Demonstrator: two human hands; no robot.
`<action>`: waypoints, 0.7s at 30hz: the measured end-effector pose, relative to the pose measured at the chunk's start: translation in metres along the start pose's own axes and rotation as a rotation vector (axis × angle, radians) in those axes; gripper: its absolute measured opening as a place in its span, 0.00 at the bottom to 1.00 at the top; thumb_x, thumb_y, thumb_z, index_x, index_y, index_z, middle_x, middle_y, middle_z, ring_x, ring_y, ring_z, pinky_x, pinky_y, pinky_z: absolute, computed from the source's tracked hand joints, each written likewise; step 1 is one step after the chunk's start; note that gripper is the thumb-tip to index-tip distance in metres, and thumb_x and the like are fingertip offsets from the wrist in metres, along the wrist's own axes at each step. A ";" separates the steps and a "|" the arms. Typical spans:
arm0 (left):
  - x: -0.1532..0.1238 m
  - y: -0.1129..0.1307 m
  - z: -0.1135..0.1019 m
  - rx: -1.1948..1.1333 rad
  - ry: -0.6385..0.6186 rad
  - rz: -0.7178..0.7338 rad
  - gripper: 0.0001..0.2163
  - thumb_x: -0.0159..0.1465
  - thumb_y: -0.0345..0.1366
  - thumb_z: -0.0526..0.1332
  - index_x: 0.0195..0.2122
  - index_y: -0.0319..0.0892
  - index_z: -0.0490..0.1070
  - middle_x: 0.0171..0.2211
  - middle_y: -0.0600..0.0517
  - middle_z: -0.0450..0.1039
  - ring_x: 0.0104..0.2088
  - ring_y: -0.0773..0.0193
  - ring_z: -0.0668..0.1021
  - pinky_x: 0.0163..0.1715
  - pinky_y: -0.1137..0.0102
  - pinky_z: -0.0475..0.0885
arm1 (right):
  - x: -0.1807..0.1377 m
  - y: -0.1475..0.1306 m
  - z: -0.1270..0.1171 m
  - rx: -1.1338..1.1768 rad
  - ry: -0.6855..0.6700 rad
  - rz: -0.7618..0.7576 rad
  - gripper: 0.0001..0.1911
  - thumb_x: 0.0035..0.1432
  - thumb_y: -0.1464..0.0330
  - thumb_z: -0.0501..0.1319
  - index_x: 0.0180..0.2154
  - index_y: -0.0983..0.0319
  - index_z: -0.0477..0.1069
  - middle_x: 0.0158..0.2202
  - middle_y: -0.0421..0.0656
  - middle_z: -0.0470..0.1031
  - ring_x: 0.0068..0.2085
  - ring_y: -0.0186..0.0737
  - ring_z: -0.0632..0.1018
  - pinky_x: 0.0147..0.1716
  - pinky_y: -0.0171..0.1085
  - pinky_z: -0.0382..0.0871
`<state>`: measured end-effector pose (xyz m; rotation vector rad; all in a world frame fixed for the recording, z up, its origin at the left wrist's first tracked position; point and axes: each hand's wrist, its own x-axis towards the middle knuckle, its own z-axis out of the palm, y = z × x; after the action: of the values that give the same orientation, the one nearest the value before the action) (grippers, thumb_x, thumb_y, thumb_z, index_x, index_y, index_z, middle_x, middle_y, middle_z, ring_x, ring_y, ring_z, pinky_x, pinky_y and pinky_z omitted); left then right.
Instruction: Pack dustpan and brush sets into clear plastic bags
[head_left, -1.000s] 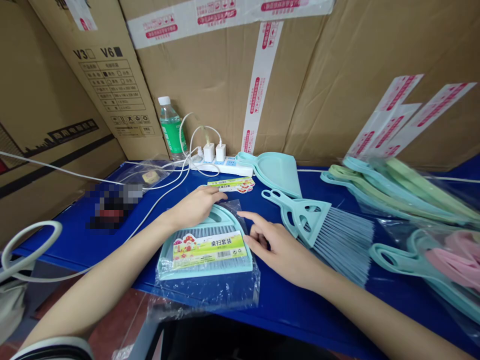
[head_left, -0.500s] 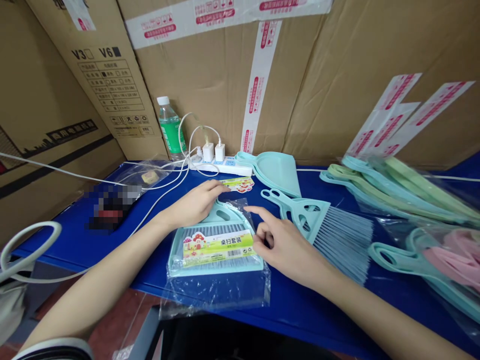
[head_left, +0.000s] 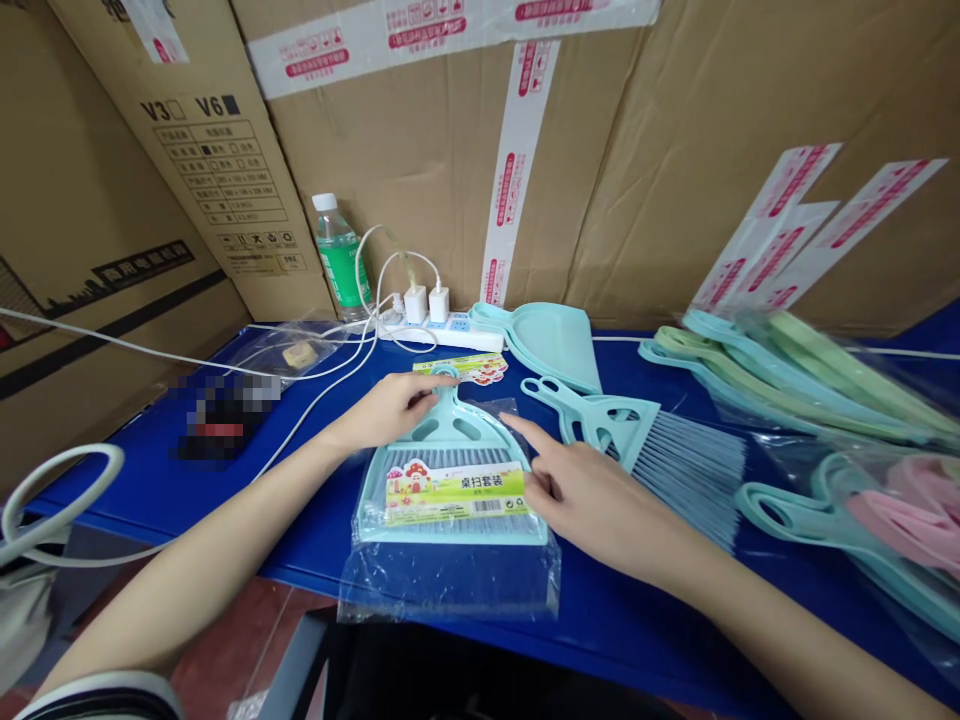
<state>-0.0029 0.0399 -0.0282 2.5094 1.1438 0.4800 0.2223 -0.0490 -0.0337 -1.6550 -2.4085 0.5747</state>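
A teal mini dustpan-and-brush set (head_left: 450, 480) with a green label card lies partly inside a clear plastic bag (head_left: 450, 585) on the blue table (head_left: 585, 610). The set's handle sticks out of the bag's far end. My left hand (head_left: 390, 408) pinches that handle between thumb and fingers. My right hand (head_left: 581, 495) rests on the bag's right edge, index finger stretched out, the other fingers curled. A loose teal brush (head_left: 645, 450) lies just to the right of it.
A loose teal dustpan (head_left: 551, 340) and a label card (head_left: 472, 368) lie behind the set. A power strip (head_left: 442, 330) with chargers and white cables, plus a green bottle (head_left: 341, 260), stand by the cardboard boxes. Bagged dustpans (head_left: 810, 390) pile up at the right.
The set has slid to the right and its handle has come out of the bag's far end. My left hand went from lying on the bag to pinching the handle.
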 end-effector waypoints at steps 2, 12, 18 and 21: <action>0.001 0.000 0.001 -0.016 0.005 -0.051 0.19 0.65 0.30 0.50 0.54 0.40 0.73 0.47 0.47 0.79 0.38 0.63 0.80 0.39 0.69 0.74 | -0.001 0.002 0.001 0.012 -0.023 0.003 0.34 0.61 0.71 0.47 0.68 0.71 0.48 0.19 0.37 0.67 0.19 0.38 0.67 0.21 0.37 0.56; 0.003 -0.008 0.005 0.123 0.080 -0.060 0.19 0.65 0.32 0.51 0.53 0.37 0.74 0.41 0.44 0.81 0.33 0.62 0.79 0.37 0.68 0.72 | 0.000 0.000 -0.005 0.033 -0.146 0.130 0.31 0.69 0.63 0.41 0.69 0.66 0.43 0.28 0.45 0.73 0.30 0.45 0.75 0.29 0.39 0.63; 0.004 -0.013 0.008 0.111 0.144 -0.049 0.19 0.65 0.33 0.50 0.52 0.37 0.75 0.43 0.43 0.80 0.37 0.59 0.80 0.39 0.67 0.72 | 0.000 0.003 -0.005 0.124 -0.177 0.127 0.31 0.69 0.64 0.40 0.70 0.66 0.39 0.30 0.46 0.75 0.33 0.45 0.76 0.33 0.41 0.64; 0.004 -0.014 0.010 0.109 0.172 -0.035 0.18 0.65 0.32 0.51 0.51 0.39 0.75 0.38 0.46 0.80 0.33 0.62 0.79 0.37 0.68 0.72 | 0.000 0.004 -0.005 0.186 -0.175 0.109 0.32 0.69 0.65 0.40 0.70 0.68 0.38 0.28 0.44 0.76 0.32 0.44 0.76 0.33 0.40 0.65</action>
<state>-0.0049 0.0502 -0.0422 2.5764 1.3074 0.6514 0.2272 -0.0470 -0.0306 -1.7282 -2.3048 0.9676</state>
